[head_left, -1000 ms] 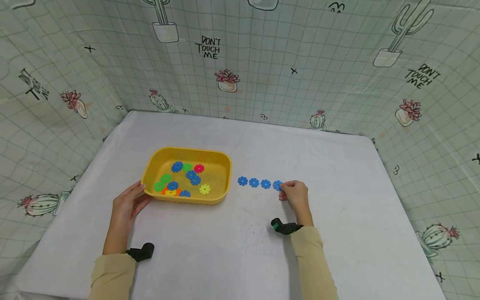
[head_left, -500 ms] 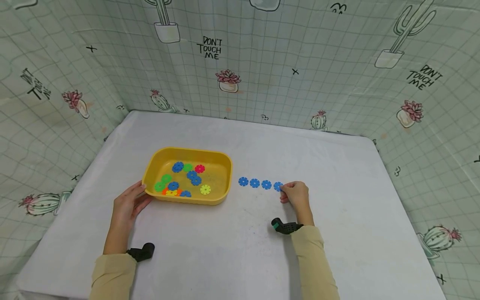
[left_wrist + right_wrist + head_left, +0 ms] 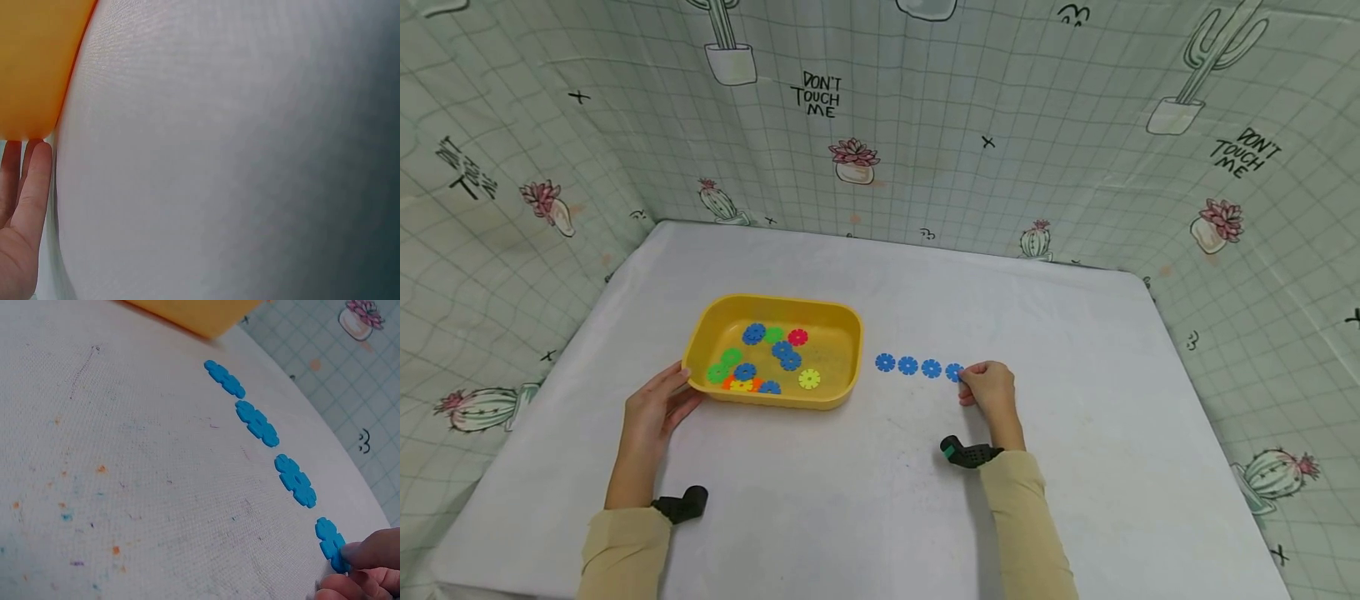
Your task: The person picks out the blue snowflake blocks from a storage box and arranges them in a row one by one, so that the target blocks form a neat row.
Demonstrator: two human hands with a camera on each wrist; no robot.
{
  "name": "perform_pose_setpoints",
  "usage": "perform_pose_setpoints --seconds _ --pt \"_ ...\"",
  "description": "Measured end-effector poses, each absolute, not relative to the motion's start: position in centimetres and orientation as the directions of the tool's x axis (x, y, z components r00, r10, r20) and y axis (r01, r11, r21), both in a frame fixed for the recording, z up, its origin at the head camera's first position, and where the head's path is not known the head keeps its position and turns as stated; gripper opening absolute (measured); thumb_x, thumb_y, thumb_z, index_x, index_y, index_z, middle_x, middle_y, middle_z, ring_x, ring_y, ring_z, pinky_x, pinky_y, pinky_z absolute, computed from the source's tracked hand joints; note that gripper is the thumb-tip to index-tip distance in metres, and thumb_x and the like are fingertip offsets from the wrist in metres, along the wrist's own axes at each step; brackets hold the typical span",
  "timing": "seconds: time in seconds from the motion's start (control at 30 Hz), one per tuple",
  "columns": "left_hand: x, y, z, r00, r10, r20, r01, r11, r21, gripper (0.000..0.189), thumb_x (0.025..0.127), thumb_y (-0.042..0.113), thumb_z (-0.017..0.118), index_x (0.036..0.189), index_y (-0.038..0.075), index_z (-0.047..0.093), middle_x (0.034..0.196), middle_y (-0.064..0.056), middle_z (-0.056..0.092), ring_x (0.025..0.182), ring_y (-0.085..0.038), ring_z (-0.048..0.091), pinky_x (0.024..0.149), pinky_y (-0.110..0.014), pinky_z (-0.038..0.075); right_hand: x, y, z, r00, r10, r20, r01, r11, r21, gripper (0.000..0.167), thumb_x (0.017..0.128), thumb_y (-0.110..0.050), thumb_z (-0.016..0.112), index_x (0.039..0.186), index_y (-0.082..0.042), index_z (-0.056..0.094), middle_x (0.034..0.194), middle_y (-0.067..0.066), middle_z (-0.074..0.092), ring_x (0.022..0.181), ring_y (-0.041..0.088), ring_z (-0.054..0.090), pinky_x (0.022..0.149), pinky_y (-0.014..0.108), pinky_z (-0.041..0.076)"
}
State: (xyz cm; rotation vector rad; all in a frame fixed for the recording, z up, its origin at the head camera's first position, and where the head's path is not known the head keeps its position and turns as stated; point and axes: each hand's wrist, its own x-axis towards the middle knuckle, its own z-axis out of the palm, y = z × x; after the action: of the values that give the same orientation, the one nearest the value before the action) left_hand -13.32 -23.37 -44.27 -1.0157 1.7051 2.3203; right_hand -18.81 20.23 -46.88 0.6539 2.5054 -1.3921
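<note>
The right hand [image 3: 990,389] pinches the right edge of the end disc [image 3: 952,372], which lies on the desk [image 3: 865,500] just left of its fingers. Three blue discs [image 3: 907,366] continue the row leftward toward the yellow tray [image 3: 829,346], whose near-left corner the farther left hand [image 3: 651,408] touches, fingers fairly straight.

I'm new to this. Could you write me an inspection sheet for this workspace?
Surface: white tabletop, small coloured marks.
Job's things: four blue discs in a row, right of a yellow tray holding mixed-colour discs.
Clutter: nothing seen.
Hands: left hand touches the tray's near left corner; right hand pinches the row's right-end disc; each wrist wears a black device.
Cables: nothing seen.
Surroundings: pale green curtain with plant drawings.
</note>
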Motion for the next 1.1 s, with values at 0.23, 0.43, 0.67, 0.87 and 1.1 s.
perform_pose_setpoints --seconds 0.23,0.43,0.67,0.87,1.1 --pt "-13.3 -23.4 -44.3 -0.77 -0.316 -0.554 -0.439 -0.367 0.82 0.07 0.08 0.034 0.072 0.14 0.014 0.043 0.088 0.016 0.06 0.076 -0.001 0.063 0.072 -0.015 0.055 -18.7 20.4 -46.8 -0.889 0.26 -0.378 0.457 0.426 -0.781 0.024 0.092 -0.018 0.058 0.101 0.004 0.057 0.061 0.005 0.061 0.044 0.009 0.059 0.049 0.019 0.053" --pt "-13.3 -23.4 -44.3 -0.766 -0.318 -0.559 -0.444 -0.367 0.817 0.069 0.08 0.034 0.072 0.14 0.015 0.043 0.088 0.016 0.06 0.077 -0.001 0.063 0.072 -0.015 0.055 -18.7 20.6 -47.0 -0.879 0.262 -0.399 0.471 0.346 -0.811 0.028 0.092 -0.019 0.057 0.108 0.004 0.055 0.067 0.003 0.06 0.048 0.007 0.059 0.052 0.019 0.054" --pt "-13.3 -23.4 -44.4 -0.779 -0.322 -0.539 -0.436 -0.341 0.833 0.067 0.081 0.035 0.071 0.139 0.016 0.045 0.088 0.016 0.06 0.077 -0.001 0.063 0.073 -0.015 0.055 -18.3 20.6 -47.3 -0.876 0.274 -0.396 0.461 0.237 -0.855 0.032 0.093 -0.021 0.056 0.113 0.004 0.054 0.074 0.004 0.058 0.052 0.007 0.06 0.054 0.019 0.055" --pt "-13.7 -23.8 -45.5 -0.79 -0.322 -0.521 -0.42 -0.335 0.843 0.068 0.077 0.037 0.074 0.136 0.017 0.049 0.091 0.016 0.061 0.078 -0.001 0.064 0.072 -0.016 0.055 -17.9 20.3 -46.9 -0.892 0.284 -0.353 0.424 0.248 -0.871 0.034 0.092 -0.026 0.057 0.115 0.0 0.055 0.087 0.008 0.061 0.061 0.008 0.06 0.059 0.019 0.055" --pt "-14.2 -24.7 -47.5 -0.799 -0.307 -0.517 -0.399 -0.371 0.838 0.074 0.072 0.037 0.078 0.136 0.016 0.049 0.095 0.012 0.061 0.077 -0.003 0.065 0.071 -0.018 0.056 -17.2 19.6 -45.7 -0.935 0.234 -0.268 0.333 0.313 -0.889 0.034 0.091 -0.029 0.059 0.115 -0.003 0.057 0.1 0.01 0.062 0.08 0.012 0.061 0.068 0.016 0.054"
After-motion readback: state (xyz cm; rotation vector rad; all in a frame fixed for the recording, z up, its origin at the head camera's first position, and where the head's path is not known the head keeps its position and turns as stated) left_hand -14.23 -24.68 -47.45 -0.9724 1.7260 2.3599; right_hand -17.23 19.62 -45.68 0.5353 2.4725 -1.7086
